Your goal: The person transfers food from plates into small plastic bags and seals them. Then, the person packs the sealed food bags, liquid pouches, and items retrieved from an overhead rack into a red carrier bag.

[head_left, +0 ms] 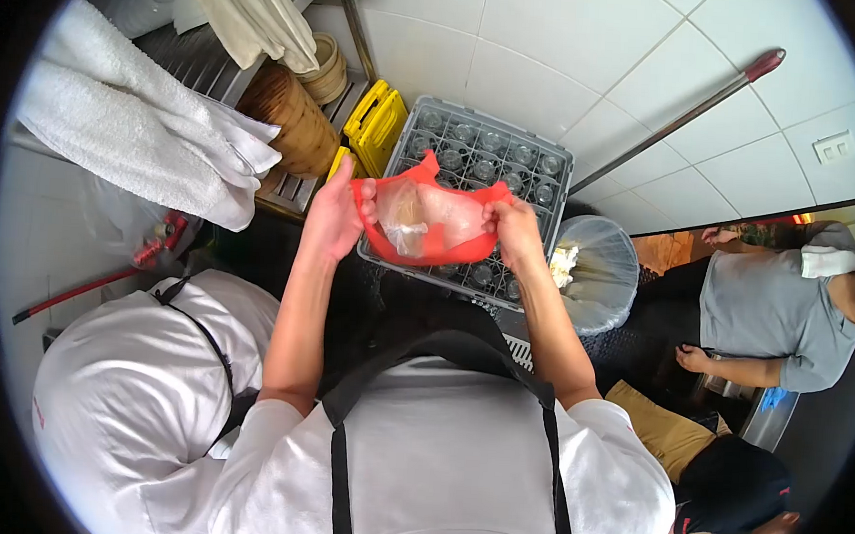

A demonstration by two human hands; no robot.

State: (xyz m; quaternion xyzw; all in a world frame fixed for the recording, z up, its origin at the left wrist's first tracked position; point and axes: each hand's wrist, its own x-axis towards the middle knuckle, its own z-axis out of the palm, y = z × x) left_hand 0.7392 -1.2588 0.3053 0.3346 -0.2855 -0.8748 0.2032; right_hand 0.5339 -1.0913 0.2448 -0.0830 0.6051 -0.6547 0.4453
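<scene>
A red plastic bag is stretched between my two hands, its mouth spread wide. Inside lie a knotted clear plastic bag with something brownish in it and a second pale, clear-wrapped bundle; I cannot make out their contents. My left hand holds the bag's left edge, thumb pointing up and fingers curled at the rim. On the opposite side my right hand has its fingers closed on the right edge. Beneath the bag stands a grey rack of upturned glasses, partly covered by it.
A lined waste bin stands right of the rack. Yellow plastic items and bamboo steamers are at the left. A long-handled pole leans on the wall. Co-workers stand close at left and right.
</scene>
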